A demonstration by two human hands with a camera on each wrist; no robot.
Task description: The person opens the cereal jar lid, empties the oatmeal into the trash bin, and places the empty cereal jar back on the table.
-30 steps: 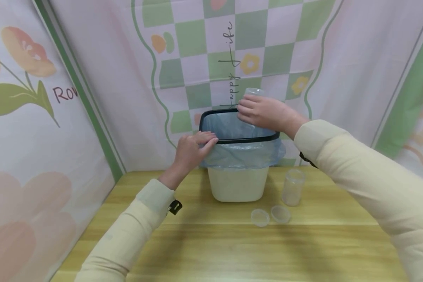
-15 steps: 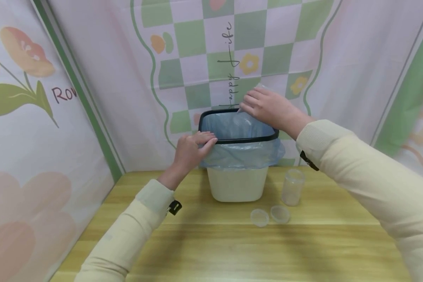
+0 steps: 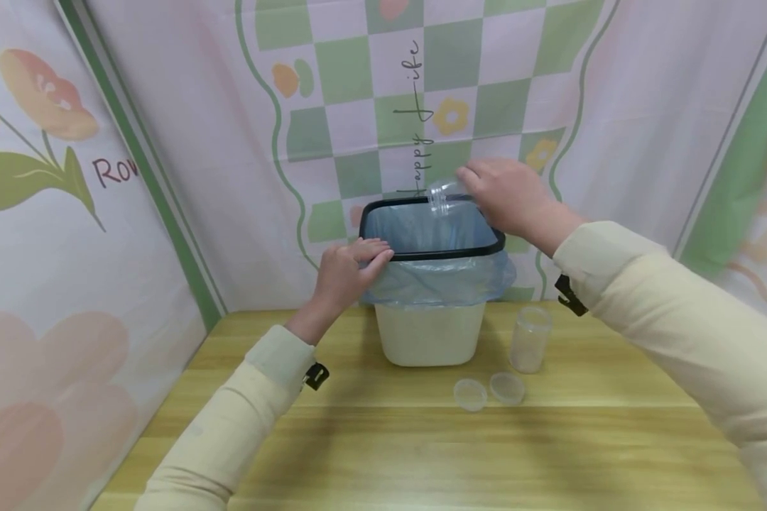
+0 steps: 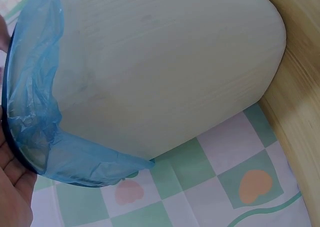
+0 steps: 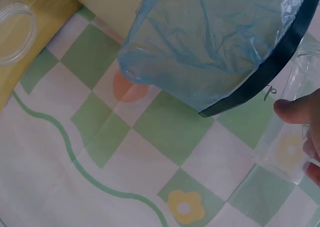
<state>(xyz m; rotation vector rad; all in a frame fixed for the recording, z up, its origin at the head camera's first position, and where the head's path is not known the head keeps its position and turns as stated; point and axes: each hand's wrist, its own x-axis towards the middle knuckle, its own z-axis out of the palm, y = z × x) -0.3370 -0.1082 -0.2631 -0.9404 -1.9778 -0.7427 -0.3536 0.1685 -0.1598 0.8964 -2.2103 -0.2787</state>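
Observation:
A cream waste bin [image 3: 431, 333] with a black rim [image 3: 434, 252] and a blue liner bag [image 3: 441, 280] stands at the back of the wooden table. My left hand [image 3: 348, 270] grips the rim at the bin's near left corner; the left wrist view shows the bin wall [image 4: 165, 72] and bag edge [image 4: 35, 112]. My right hand [image 3: 508, 195] holds a clear plastic jar [image 3: 444, 195] tipped on its side, mouth pointing left and down over the bin's back right corner. In the right wrist view the fingers [image 5: 300, 112] clasp the clear jar [image 5: 290, 132] beside the rim [image 5: 270, 72].
A second clear jar [image 3: 529, 339] stands upright on the table [image 3: 383, 454] right of the bin. Two clear lids [image 3: 471, 394] [image 3: 508, 388] lie in front of it. Printed fabric walls close in the back and both sides.
My right hand has turned the clear jar from upright to tipped sideways with its mouth over the bin, shifting slightly right. The left hand has stayed on the rim.

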